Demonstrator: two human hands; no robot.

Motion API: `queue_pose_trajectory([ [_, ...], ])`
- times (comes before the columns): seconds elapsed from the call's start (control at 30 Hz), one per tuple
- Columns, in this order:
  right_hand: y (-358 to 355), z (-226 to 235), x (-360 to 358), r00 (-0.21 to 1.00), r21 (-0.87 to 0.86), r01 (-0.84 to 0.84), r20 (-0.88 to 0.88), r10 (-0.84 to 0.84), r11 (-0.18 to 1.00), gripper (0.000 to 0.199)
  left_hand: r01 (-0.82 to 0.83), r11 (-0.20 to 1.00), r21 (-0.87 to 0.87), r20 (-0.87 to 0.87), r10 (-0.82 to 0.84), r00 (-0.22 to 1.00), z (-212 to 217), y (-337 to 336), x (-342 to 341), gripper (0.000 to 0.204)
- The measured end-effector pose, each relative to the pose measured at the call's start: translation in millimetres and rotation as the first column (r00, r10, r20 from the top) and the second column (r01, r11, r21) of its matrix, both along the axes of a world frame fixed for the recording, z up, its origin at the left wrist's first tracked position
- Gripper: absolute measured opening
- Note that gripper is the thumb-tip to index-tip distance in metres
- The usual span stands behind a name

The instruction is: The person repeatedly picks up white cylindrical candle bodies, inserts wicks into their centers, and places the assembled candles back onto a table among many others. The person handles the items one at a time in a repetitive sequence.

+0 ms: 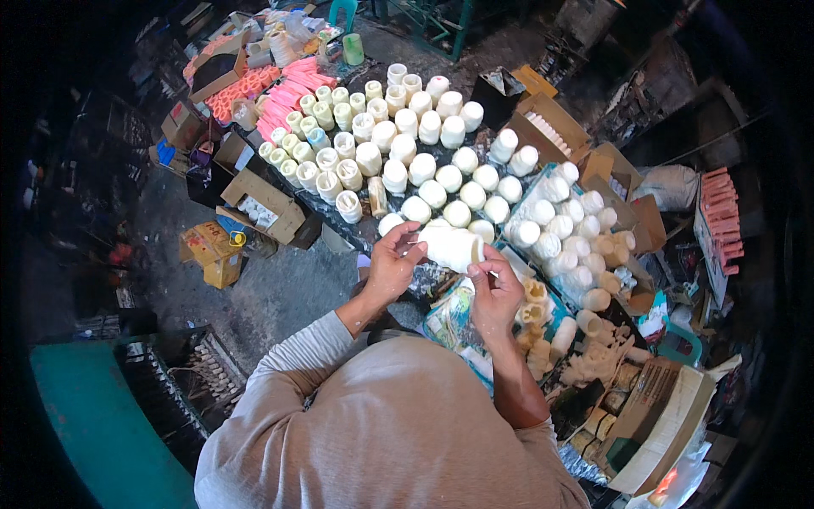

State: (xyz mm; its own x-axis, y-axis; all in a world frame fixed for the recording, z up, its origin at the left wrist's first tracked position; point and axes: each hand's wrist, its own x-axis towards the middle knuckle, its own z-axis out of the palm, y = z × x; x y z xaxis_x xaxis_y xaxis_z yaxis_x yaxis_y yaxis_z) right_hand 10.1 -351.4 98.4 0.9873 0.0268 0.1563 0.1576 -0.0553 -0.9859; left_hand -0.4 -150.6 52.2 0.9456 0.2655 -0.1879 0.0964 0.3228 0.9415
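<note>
Between my two hands lies a white, waxy-looking cylinder [452,248], held on its side with a yellowish rim at its right end. My left hand [395,265] is closed at its left end, with thumb and fingers bent together. At the rimmed end, my right hand [495,293] grips with thumb and fingers. Just beyond stand several white round-topped cylinders [456,213] on a dark table. Farther back on it are open cream-coloured cups [348,175], some with pale stuff inside. A brownish cylinder [377,197] stands among them.
Right of my hands, a teal-edged tray [519,222] holds more white cylinders. Pink sticks [292,89] lie at the table's far left. Cardboard boxes [264,204] stand along the left side, and another open box [666,424] is near right. A green surface [106,424] is at lower left.
</note>
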Motion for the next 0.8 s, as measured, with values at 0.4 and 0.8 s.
queue_pose_trajectory([
  [0.4,221.0,39.4,244.8,0.953,-0.101,-0.184,0.226,0.203,0.978,0.008,0.408,0.812,0.418,-0.028,-0.437,0.899,51.4,230.3,222.1,0.078],
  [0.8,409.6,-32.0,551.0,0.953,-0.592,-0.145,0.132,0.273,0.793,0.017,0.391,0.146,0.909,-0.244,-0.576,0.78,-70.6,409.2,572.5,0.06],
])
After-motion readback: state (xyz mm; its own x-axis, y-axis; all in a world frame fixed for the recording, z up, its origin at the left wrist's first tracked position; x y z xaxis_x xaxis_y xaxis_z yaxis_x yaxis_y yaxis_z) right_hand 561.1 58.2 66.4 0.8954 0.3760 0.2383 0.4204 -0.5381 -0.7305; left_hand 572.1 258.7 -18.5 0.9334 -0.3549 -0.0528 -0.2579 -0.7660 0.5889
